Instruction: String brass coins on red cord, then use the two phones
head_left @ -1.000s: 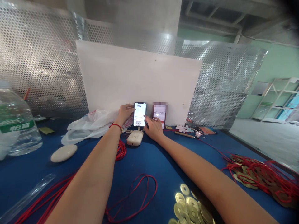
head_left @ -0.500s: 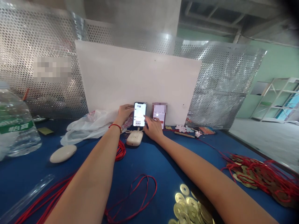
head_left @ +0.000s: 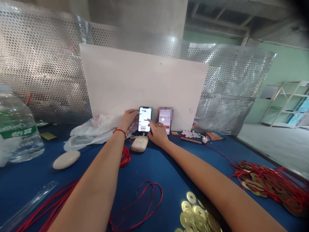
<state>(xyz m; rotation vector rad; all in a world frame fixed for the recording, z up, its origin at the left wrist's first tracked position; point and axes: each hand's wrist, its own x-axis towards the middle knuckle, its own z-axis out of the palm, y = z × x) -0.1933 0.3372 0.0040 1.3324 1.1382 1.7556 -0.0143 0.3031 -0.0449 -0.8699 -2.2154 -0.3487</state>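
Note:
A lit smartphone stands upright against the white board. My left hand holds its left edge, the fingertips partly hidden at the phone's side. My right hand reaches to the lower right of its screen, index finger extended onto the glass and holding nothing. Just behind that hand a second phone in a reddish case leans on the board, showing a running timer. Below the first phone lies a cream power bank, plugged in at the phone's bottom edge.
Brass coins lie in a pile at front right. Red cord loops at front centre, and strung coins sit at far right. A plastic bag, a white oval case and a large water bottle are left.
My right index finger has shifted slightly up and left on the phone's screen, and a small dark pop-up shows there. My left hand stays at the phone's edge.

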